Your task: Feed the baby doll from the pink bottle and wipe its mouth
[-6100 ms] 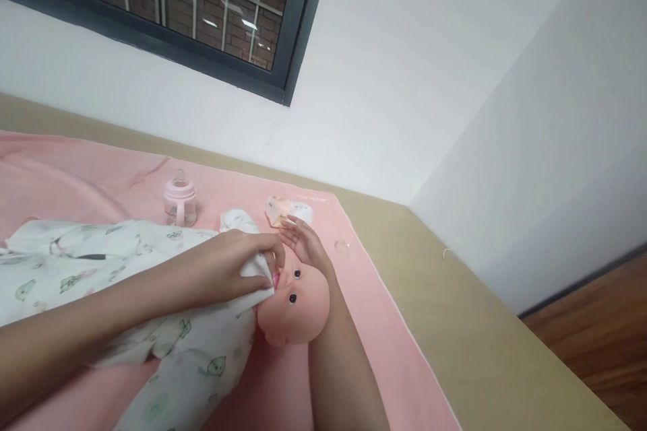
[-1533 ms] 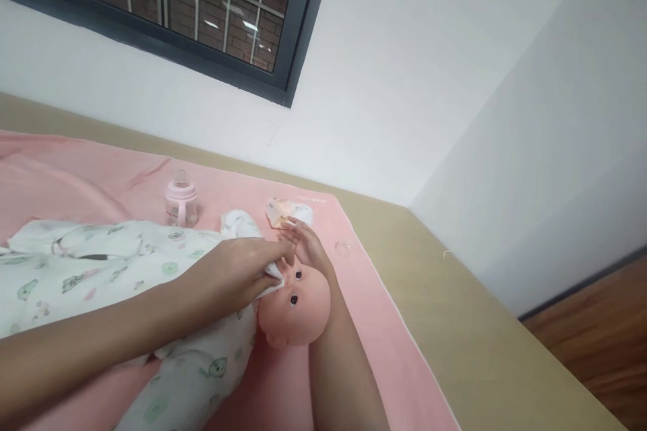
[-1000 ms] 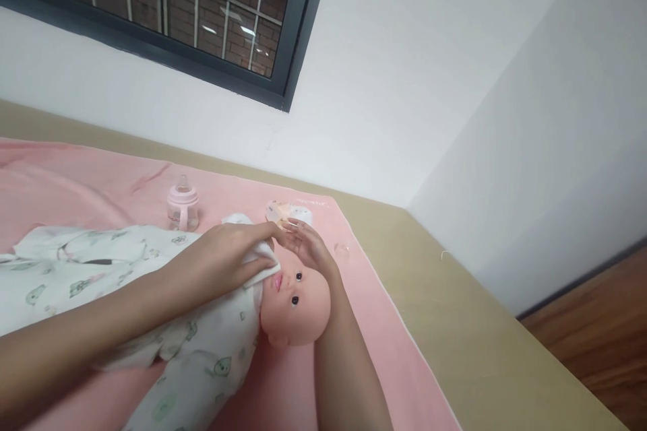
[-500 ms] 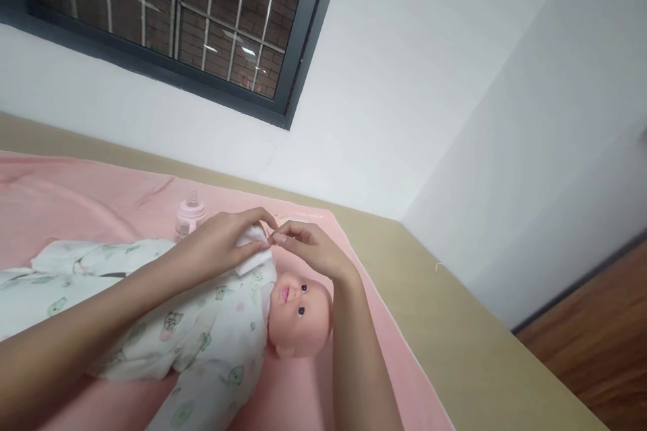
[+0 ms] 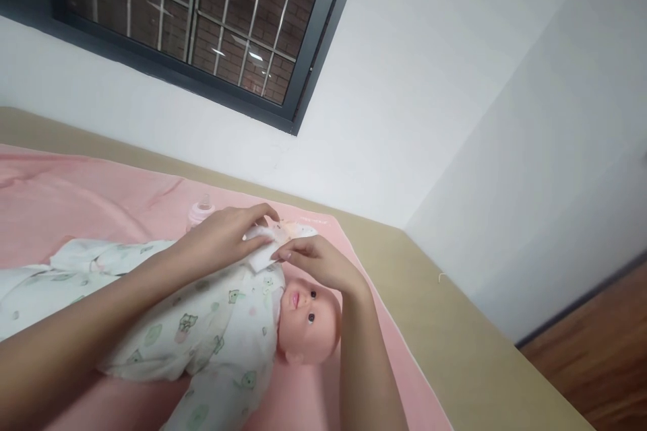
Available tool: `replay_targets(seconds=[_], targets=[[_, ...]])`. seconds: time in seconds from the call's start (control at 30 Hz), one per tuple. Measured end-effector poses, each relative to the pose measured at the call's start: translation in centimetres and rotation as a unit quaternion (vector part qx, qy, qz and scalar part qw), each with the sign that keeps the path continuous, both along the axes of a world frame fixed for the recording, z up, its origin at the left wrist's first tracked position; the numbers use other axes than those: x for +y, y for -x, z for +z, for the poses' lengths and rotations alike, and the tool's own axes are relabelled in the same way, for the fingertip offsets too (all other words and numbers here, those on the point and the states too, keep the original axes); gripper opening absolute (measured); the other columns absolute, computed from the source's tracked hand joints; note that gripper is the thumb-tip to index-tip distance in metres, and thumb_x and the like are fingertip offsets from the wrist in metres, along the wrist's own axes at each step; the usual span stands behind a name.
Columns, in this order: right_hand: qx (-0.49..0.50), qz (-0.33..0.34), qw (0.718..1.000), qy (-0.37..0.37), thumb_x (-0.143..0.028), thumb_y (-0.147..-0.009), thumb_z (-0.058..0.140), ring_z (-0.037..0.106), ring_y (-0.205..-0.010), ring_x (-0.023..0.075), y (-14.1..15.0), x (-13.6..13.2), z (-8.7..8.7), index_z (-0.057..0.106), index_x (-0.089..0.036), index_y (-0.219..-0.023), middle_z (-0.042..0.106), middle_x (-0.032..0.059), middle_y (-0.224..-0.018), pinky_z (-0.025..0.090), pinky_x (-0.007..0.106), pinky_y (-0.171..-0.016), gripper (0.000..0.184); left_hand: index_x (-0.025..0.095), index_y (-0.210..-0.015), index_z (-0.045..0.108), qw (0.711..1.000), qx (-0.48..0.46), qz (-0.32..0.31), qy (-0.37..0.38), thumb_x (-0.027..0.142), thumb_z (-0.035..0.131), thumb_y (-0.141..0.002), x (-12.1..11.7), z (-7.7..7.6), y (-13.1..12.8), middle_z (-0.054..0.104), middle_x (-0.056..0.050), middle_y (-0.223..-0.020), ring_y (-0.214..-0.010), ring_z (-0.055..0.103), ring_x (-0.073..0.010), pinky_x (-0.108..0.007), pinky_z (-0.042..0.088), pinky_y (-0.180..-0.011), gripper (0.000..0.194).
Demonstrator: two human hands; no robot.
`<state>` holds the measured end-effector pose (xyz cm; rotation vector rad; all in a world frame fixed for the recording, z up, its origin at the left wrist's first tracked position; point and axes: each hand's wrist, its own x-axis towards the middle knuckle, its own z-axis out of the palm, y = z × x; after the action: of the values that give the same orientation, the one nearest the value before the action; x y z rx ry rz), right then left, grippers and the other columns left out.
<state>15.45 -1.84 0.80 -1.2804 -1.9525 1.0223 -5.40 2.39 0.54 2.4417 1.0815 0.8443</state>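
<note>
A baby doll (image 5: 307, 323) in a white printed sleepsuit (image 5: 202, 323) lies on its back on a pink blanket (image 5: 75, 195). My left hand (image 5: 222, 239) hovers above the doll's chest, fingers closed on a small white wipe (image 5: 260, 252). My right hand (image 5: 318, 262) is just above the doll's face, its fingertips pinching the near edge of the same wipe. Both forearms cross over the doll.
A pink baby bottle (image 5: 201, 210) stands behind my left hand, mostly hidden. A small packet (image 5: 298, 229) lies beyond my hands. The blanket covers a tan table (image 5: 455, 350) set into a white wall corner under a barred window (image 5: 202, 20). Wooden floor (image 5: 596, 363) lies at right.
The wipe has come off the doll's mouth. Both hands have lifted above the doll, and my right hand has left its head and taken the wipe's edge. The view has shifted.
</note>
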Motion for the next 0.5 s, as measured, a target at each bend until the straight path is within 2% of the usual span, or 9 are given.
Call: replay_targets(seconds=[0.07,0.13,0.23,0.3,0.4,0.5], targets=[[0.011,-0.049,0.999,-0.009,-0.042,-0.081,0.060,0.064,-0.097,0.0228,-1.3,0.6,-0.2,0.073,-0.020,-0.082,0.072,0.0044,-0.094,0.046,0.038,-0.091,0.025,0.025,-0.111,0.057,1.000,-0.015,0.013,0.003,0.050,0.047,-0.086,0.5,0.3,0.8,0.070,-0.004,-0.099,-0.095,0.064,-0.0265,-0.038,0.048,-0.080,0.037],[0.010,-0.125,0.992,-0.025,-0.040,-0.077,0.062,0.065,-0.090,0.0219,-3.3,1.5,-0.7,0.071,-0.019,-0.076,0.072,0.0053,-0.089,0.047,0.036,-0.085,0.023,0.025,-0.109,0.058,0.999,-0.032,0.029,0.007,0.055,0.049,-0.086,1.2,0.7,1.9,0.070,-0.004,-0.097,-0.094,0.065,-0.0263,-0.038,0.049,-0.080,0.039],[-0.011,-0.263,0.963,-0.060,-0.039,-0.073,0.062,0.062,-0.073,0.0191,-6.5,3.3,-2.5,0.064,-0.017,-0.064,0.068,0.0053,-0.070,0.045,0.033,-0.072,0.024,0.025,-0.105,0.060,0.996,-0.042,0.080,0.006,0.059,0.053,-0.082,2.4,1.6,3.8,0.070,-0.004,-0.095,-0.092,0.064,-0.0270,-0.039,0.049,-0.081,0.041],[-0.023,-0.316,0.946,-0.068,-0.038,-0.071,0.061,0.059,-0.066,0.0175,-8.2,4.6,-4.1,0.062,-0.017,-0.061,0.066,0.0051,-0.065,0.043,0.033,-0.069,0.023,0.024,-0.103,0.061,0.992,-0.051,0.114,0.016,0.059,0.055,-0.081,3.0,2.1,5.2,0.070,-0.005,-0.096,-0.091,0.064,-0.0272,-0.039,0.048,-0.081,0.042],[-0.010,-0.333,0.941,-0.066,-0.035,-0.067,0.062,0.059,-0.066,0.0176,-9.3,6.5,-6.2,0.063,-0.017,-0.063,0.067,0.0049,-0.065,0.044,0.032,-0.067,0.019,0.022,-0.104,0.060,0.985,-0.055,0.160,0.035,0.057,0.055,-0.083,3.8,2.7,7.0,0.069,-0.005,-0.098,-0.090,0.063,-0.0279,-0.039,0.046,-0.080,0.041],[0.040,-0.312,0.946,-0.080,-0.038,-0.069,0.062,0.062,-0.074,0.0189,-9.2,8.5,-7.0,0.066,-0.017,-0.073,0.069,0.0060,-0.075,0.046,0.032,-0.070,0.021,0.021,-0.105,0.059,0.981,-0.038,0.185,0.039,0.055,0.054,-0.085,4.5,2.8,8.2,0.069,-0.007,-0.100,-0.091,0.062,-0.0287,-0.039,0.045,-0.079,0.040]])
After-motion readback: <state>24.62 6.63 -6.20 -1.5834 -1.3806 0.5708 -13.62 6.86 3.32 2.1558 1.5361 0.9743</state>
